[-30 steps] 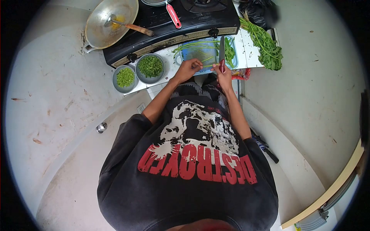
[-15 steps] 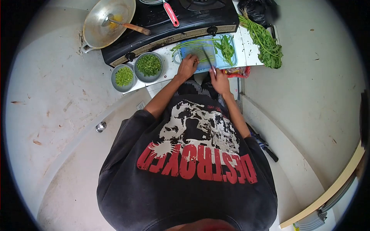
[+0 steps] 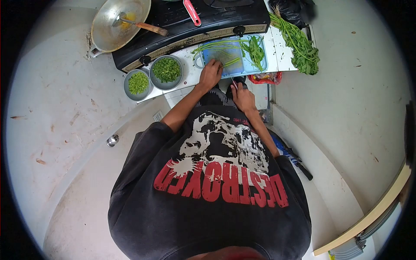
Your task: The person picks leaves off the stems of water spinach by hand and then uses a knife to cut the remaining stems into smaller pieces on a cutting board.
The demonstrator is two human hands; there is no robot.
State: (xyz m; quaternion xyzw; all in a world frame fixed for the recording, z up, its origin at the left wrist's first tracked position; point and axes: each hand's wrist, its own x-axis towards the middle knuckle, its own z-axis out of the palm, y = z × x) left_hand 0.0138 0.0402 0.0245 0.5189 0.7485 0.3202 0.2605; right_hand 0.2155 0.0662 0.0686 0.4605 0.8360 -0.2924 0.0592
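Note:
My left hand (image 3: 211, 73) is closed over green stems at the left part of the blue cutting board (image 3: 237, 68). Short pieces of stem (image 3: 232, 62) lie just right of its fingertips. My right hand (image 3: 243, 96) grips a knife (image 3: 233, 81) by its handle, close to the board's near edge; most of the blade is hard to make out. Long stems (image 3: 216, 44) stretch along the board's far side, with a leafy bunch (image 3: 255, 53) at its right. Left of the board are a bowl of chopped dark greens (image 3: 166, 70) and a smaller bowl of lighter chopped greens (image 3: 138, 83).
Behind the board is a black stove (image 3: 173, 39) with a wok (image 3: 104, 32) and a wooden-handled ladle (image 3: 149, 28). A red pan handle (image 3: 191, 13) juts forward. More leafy greens (image 3: 299, 47) and a black bag (image 3: 292, 12) lie right; a red bag (image 3: 271, 78) hangs below.
My right hand has drawn the knife back and slightly left, from over the board to its near edge. My left hand stays nearly in place.

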